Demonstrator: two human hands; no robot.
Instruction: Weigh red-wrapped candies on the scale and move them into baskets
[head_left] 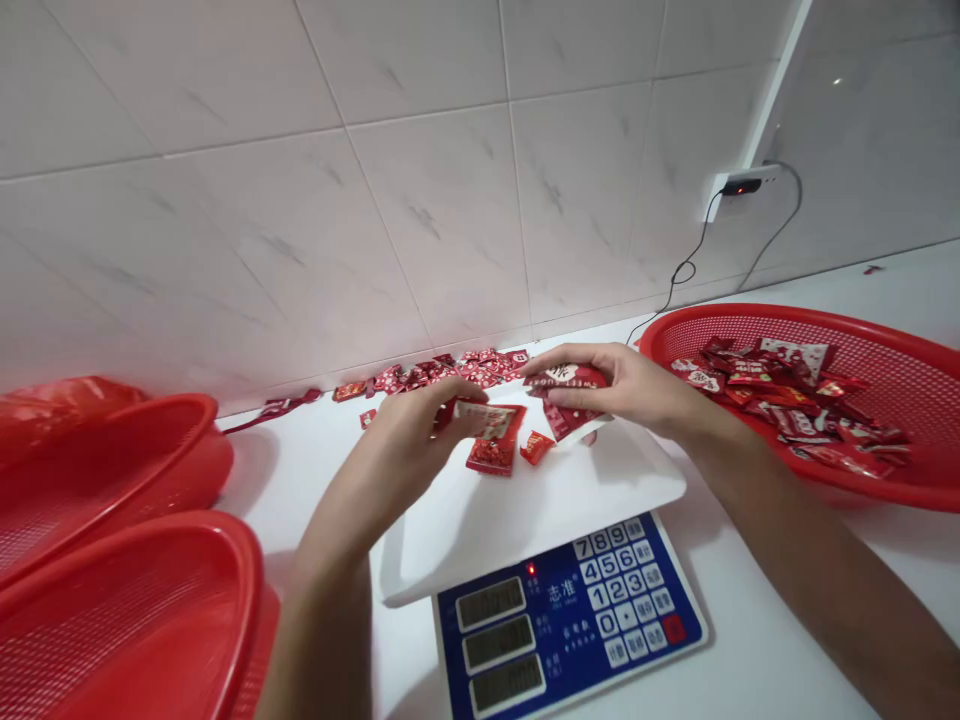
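Over the white pan [457, 540] of a digital scale [566, 625], both my hands hold red-wrapped snack packets. My left hand [416, 430] pinches red packets [496, 440] at their upper left; how many it holds is partly hidden by the fingers. My right hand [626, 385] is closed round dark red packets with white print [566, 385], its thumb across the front. Between the hands a small orange-red wrapped candy [536, 447] shows above the pan; whether it rests there I cannot tell. The scale's blue panel and number keys face me.
At the right stands a red mesh basket [930, 420] with many wrapped snacks [802, 400]. Two red baskets [240, 560] stand at the left. Loose packets [442, 372] lie along the tiled wall [450, 200]. A black cord [701, 235] runs from a wall socket down behind the right basket.
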